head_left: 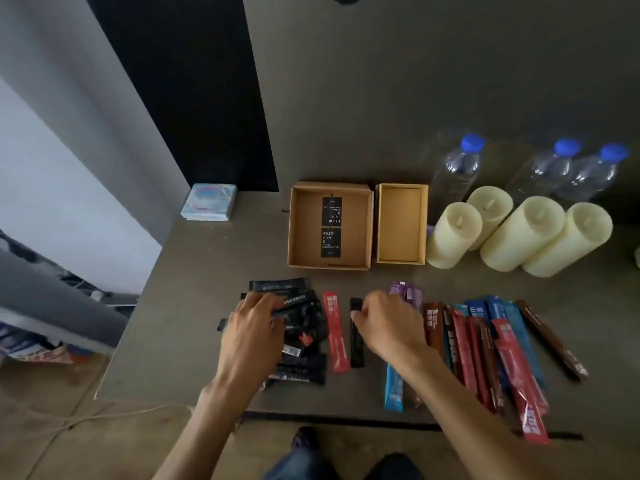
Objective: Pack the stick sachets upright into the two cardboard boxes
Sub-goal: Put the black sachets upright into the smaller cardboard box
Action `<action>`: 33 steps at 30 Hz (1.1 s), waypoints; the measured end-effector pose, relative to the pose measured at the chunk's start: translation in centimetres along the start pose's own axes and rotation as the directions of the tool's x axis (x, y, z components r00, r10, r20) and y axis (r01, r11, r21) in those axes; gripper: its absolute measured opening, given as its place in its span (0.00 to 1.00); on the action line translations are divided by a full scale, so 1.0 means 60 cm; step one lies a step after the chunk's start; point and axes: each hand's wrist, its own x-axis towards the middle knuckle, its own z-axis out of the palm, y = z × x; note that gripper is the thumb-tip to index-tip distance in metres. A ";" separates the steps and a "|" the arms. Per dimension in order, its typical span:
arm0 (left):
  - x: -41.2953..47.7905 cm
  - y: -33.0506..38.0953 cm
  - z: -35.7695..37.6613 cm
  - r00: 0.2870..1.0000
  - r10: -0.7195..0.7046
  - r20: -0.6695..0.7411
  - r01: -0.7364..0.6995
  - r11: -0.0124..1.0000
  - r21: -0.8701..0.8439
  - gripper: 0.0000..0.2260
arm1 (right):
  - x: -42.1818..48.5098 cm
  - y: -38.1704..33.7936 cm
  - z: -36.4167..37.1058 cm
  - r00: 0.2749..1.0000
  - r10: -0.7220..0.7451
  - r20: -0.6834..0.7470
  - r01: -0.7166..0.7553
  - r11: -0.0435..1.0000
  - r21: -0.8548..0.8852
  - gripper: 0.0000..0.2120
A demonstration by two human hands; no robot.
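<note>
Two open cardboard boxes stand at the back of the table: a wide box [367, 226] with two black cards lying flat inside, and a narrow box [400, 225] to its right. A pile of black stick sachets [301, 341] lies at front left, and my left hand [254, 327] rests on it with fingers spread over the sachets. A single red sachet [335, 332] and a single black sachet [356, 344] lie side by side in the middle. My right hand [388, 323] pinches the black sachet's upper end. Red, blue, brown and purple sachets [485, 348] are spread at front right.
Several cream pillar candles [519, 233] lie right of the boxes, with three blue-capped plastic bottles [460, 168] behind them. A small pastel box [209, 202] sits at the table's back left corner. The table's front edge [346, 415] is just beyond my legs.
</note>
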 end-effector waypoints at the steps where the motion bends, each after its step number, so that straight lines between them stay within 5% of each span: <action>1: 0.005 -0.008 0.002 1.000 0.028 -0.005 -0.028 0.999 -0.016 0.11 | 0.007 -0.006 0.006 0.998 0.037 0.042 -0.036 0.999 -0.017 0.14; 6: 0.016 -0.007 0.021 0.990 0.111 0.082 -0.104 0.991 -0.090 0.10 | 0.015 -0.020 0.034 0.984 0.150 0.092 -0.149 0.989 -0.022 0.12; 9: 0.019 0.002 0.029 0.985 0.149 0.089 -0.133 0.977 -0.170 0.07 | 0.015 -0.010 0.024 0.982 0.172 0.083 -0.183 0.973 0.140 0.09; 15: 0.060 0.084 0.006 0.965 0.176 0.193 -0.076 0.897 -0.436 0.07 | -0.003 0.020 -0.038 0.989 -0.087 0.117 0.007 0.828 0.560 0.09; 19: 0.087 0.139 0.005 0.966 0.206 0.156 -0.112 0.878 -0.466 0.04 | -0.021 0.029 -0.061 0.992 -0.056 0.112 -0.033 0.749 0.662 0.08; 21: 0.094 0.155 0.012 0.988 0.126 0.092 -0.062 0.859 -0.508 0.06 | -0.030 0.035 -0.059 0.996 -0.004 0.089 -0.051 0.797 0.602 0.12; 25: 0.104 0.171 0.022 0.997 0.031 0.077 0.016 0.836 -0.549 0.07 | -0.040 0.046 -0.039 0.996 -0.051 -0.075 0.065 0.979 0.192 0.08; 30: 0.120 0.159 0.019 0.940 0.270 0.209 -0.127 0.845 -0.520 0.05 | -0.027 0.072 -0.034 0.996 -0.067 -0.060 0.084 0.924 0.372 0.08; 33: 0.122 0.166 0.024 0.945 0.284 0.162 -0.181 0.867 -0.464 0.04 | -0.021 0.076 -0.044 0.992 -0.122 -0.036 0.127 0.915 0.382 0.07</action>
